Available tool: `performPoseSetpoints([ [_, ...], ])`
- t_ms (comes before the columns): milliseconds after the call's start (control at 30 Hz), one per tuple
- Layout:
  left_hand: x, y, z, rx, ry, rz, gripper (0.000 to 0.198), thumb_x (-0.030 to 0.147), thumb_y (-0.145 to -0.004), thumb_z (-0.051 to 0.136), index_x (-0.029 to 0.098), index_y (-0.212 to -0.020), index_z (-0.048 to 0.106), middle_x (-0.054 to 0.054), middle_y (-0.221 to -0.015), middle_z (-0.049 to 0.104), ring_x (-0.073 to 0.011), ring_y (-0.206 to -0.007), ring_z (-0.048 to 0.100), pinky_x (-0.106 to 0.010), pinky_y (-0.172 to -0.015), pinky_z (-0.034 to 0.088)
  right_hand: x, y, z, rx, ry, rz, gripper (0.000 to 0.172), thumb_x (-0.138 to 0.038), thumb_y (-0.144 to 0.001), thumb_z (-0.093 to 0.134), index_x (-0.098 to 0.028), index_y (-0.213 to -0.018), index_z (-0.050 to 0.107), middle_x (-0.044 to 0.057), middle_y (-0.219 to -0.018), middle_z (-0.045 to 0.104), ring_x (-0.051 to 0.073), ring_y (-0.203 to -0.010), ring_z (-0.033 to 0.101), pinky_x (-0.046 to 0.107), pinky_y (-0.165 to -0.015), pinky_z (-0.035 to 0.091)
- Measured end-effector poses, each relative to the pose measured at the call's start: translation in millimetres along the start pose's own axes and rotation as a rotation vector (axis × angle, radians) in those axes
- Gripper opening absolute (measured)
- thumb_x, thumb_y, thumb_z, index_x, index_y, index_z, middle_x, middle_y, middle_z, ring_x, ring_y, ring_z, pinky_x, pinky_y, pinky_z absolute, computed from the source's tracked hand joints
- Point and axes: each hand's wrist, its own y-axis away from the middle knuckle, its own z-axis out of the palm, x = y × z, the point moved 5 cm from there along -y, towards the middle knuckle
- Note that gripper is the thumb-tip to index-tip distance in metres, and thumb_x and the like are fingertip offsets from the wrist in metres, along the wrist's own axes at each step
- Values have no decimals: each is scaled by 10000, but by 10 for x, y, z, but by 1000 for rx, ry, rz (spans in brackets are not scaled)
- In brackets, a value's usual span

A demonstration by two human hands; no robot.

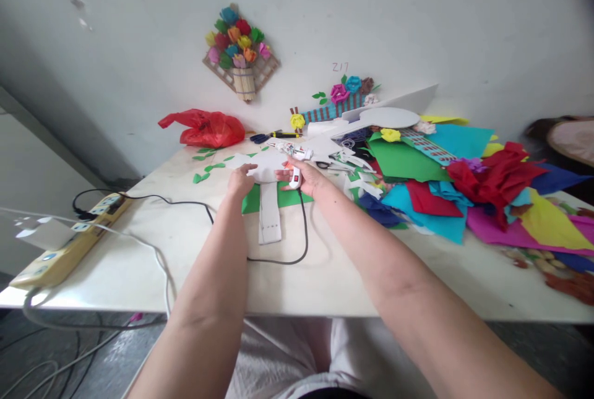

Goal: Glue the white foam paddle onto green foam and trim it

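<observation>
Table: pale top, spanning the frame's middle band.

Coloured paper sheets: loose heap, right of the frame.

Power strip: yellowish, at the left edge; a black plug sat in its upper end.

Flower hanging: many-coloured, on the wall, upper centre-left.

Red plastic bag: crumpled, left of centre, against the wall.

White cutout: centre, rounded part above, strip below, whether joined could not be told; the strip lay over a green sheet.

Left hand: at the rounded part's left edge, fingers bent; whether it pinched or merely rested could not be told.

Right hand: fingers loosely curled around the handle of a white glue gun, nozzle pointing left above the cutout.

Green leaf pieces: scattered, left of the cutout.

Step, as judged: gluing on the cutout. The next move seemed to call for a steadied cutout and a firmer hold on the handle.
</observation>
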Motion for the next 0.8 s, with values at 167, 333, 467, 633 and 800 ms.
performPoseSetpoints([
  [167, -29, -22, 91, -16, 94, -22, 574, 69, -612, 516, 203, -1153, 655, -88, -1101, 650, -206, -954, 616, -306, -841, 487, 67, -20, 44, -35, -40, -19, 296, -455, -844, 573, -162, -823, 535, 55, -665, 679, 176, -612, 665, 370, -629, 555],
  [333, -82, -68, 219, -74, 296, 30, 537, 98, -612, 579, 190, -1135, 657, -85, -1031, 673, -201, -954, 611, -309, -818, 500, 39, -60, -11, -18, -107, -73, 243, -407, -878, 540, -173, -815, 523, 39, -654, 683, 166, -612, 672, 381, -703, 549],
  [467, -103, -80, 253, -120, 364, 112, 591, 69, -563, 617, 204, -1137, 655, -70, -1035, 676, -212, -1008, 600, -340, -891, 472, 14, -70, -60, 6, -101, -62, 205, -351, -908, 495, -172, -812, 523, 44, -661, 691, 170, -622, 677, 410, -744, 538],
  [633, -79, -34, 238, -130, 439, 131, 582, 97, -557, 668, 201, -1130, 660, -68, -1017, 680, -217, -1012, 605, -380, -970, 424, -22, -35, -121, 60, -12, -33, 220, -395, -879, 540, -182, -824, 534, 26, -664, 684, 172, -626, 677, 416, -757, 525],
  [800, 10, 3, 248, -127, 528, 208, 537, 112, -593, 637, 176, -1126, 656, -85, -1101, 665, -228, -1081, 586, -391, -1001, 413, -46, -25, -103, 26, -47, -55, 226, -391, -880, 535, -176, -813, 533, 38, -670, 682, 177, -612, 670, 374, -672, 544],
])
